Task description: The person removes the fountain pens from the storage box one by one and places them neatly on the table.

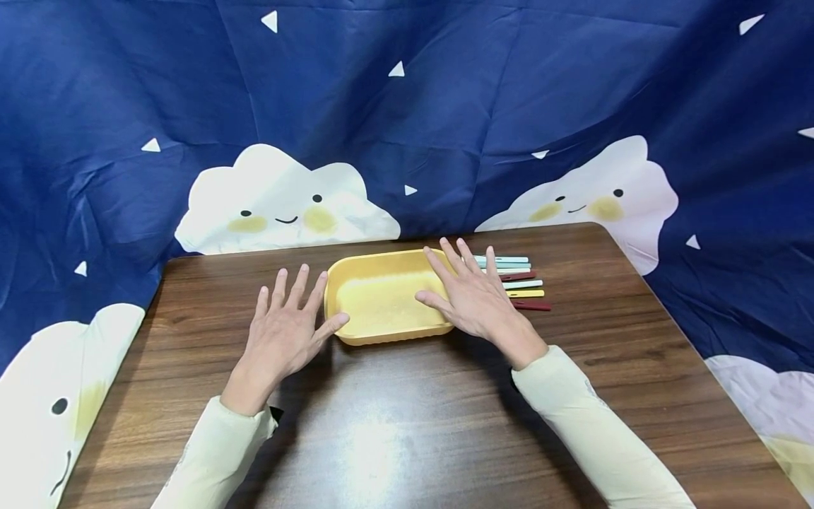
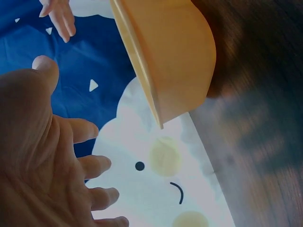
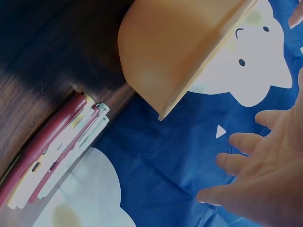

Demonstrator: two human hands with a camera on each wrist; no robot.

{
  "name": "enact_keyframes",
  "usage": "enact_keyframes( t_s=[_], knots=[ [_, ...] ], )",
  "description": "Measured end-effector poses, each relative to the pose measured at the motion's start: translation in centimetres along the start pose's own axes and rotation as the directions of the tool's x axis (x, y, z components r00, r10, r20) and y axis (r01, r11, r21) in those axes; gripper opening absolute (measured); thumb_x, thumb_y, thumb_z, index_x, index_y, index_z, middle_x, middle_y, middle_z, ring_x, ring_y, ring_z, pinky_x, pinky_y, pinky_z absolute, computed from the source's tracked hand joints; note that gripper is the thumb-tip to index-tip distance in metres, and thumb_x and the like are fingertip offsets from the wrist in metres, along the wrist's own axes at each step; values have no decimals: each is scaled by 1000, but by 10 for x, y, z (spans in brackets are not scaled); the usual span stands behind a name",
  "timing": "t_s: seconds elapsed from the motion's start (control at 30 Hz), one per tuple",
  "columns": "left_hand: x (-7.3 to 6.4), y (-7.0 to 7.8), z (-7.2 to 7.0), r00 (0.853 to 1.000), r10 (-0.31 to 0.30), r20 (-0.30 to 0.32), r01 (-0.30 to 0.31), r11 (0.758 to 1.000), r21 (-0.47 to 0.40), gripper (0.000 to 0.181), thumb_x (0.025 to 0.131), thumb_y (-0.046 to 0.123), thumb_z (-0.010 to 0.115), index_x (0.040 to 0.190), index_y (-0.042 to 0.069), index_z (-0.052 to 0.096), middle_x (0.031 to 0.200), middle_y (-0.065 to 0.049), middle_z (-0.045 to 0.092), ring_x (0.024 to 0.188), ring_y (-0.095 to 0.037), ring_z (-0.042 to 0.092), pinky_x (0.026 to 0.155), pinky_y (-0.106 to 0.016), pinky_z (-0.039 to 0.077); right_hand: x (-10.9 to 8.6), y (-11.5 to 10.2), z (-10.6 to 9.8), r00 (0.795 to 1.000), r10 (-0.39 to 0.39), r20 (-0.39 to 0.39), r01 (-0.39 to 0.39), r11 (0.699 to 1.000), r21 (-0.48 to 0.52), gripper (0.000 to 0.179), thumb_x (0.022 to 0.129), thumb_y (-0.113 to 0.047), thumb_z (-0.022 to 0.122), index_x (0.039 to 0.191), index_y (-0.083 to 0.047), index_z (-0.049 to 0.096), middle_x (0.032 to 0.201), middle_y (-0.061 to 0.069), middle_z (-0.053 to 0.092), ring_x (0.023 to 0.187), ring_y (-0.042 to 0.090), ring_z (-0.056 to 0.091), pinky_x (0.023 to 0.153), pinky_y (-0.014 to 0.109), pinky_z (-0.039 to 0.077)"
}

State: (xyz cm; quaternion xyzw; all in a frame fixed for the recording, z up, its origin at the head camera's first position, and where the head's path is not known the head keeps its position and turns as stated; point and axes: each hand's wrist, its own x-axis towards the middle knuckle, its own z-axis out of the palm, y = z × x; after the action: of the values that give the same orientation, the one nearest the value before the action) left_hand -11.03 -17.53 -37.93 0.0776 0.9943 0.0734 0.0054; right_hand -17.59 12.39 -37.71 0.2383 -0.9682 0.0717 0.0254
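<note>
A shallow yellow plastic tray (image 1: 391,334) with rounded corners sits on the wooden table. Beside its left end, my left hand (image 1: 285,338) is spread with fingers straight; the left wrist view shows the hand (image 2: 42,156) apart from the tray's outer wall (image 2: 175,56). My right hand (image 1: 473,297) hovers over the tray's right end, fingers fanned out and holding nothing. Just right of the tray lie several pens (image 1: 526,293) in red, yellow, white and pale blue, partly hidden by the right hand. In the right wrist view, those pens (image 3: 57,142) lie side by side.
The brown wood-grain table (image 1: 381,424) carries a bright glare spot near the front. A dark blue cloth (image 1: 356,85) printed with white clouds and triangles hangs behind the table and down both sides. Pale sleeves (image 1: 591,417) cover both forearms.
</note>
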Motion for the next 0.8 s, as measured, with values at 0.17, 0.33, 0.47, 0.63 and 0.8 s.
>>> enact_keyframes(
  t_s=[0.17,0.33,0.47,0.63,0.8],
  knots=[
    [0,1,1,1000,1,3,-1,1000,-1,83,86,76,17,151,27,8,158,-10,7,144,-39,-3,112,-60,1,-1,1,1,1000,12,-6,-12,1000,-2,75,87,-74,20,150,-34,11,158,4,12,146,26,4,110,64,-1],
    [0,2,0,1000,-2,-7,2,1000,-6,82,86,76,20,151,26,11,158,-10,8,144,-39,-4,112,-60,1,-3,3,-1,1000,17,-15,-16,1000,12,75,87,-74,25,150,-34,13,158,4,13,146,28,6,109,66,-1],
    [1,2,0,1000,-4,-10,4,1000,-6,82,86,76,20,151,28,9,158,-9,8,144,-38,-4,112,-60,1,-4,4,-3,1000,12,-15,-12,1000,0,77,86,-76,19,150,-34,11,158,4,12,146,29,7,109,66,-1],
    [1,3,1,1000,0,-20,0,1000,-10,81,87,75,23,151,26,12,158,-9,9,144,-38,-2,112,-60,2,-6,5,-4,1000,9,-9,-10,1000,-10,77,86,-76,18,150,-33,10,158,4,10,146,28,6,110,64,-3],
    [1,4,3,1000,8,-28,-8,1000,3,83,85,77,20,151,27,11,158,-10,10,144,-39,-1,112,-60,4,-8,6,-4,1000,15,-3,-15,1000,2,76,87,-75,23,150,-34,9,159,3,10,146,27,4,109,64,-4]
  ],
)
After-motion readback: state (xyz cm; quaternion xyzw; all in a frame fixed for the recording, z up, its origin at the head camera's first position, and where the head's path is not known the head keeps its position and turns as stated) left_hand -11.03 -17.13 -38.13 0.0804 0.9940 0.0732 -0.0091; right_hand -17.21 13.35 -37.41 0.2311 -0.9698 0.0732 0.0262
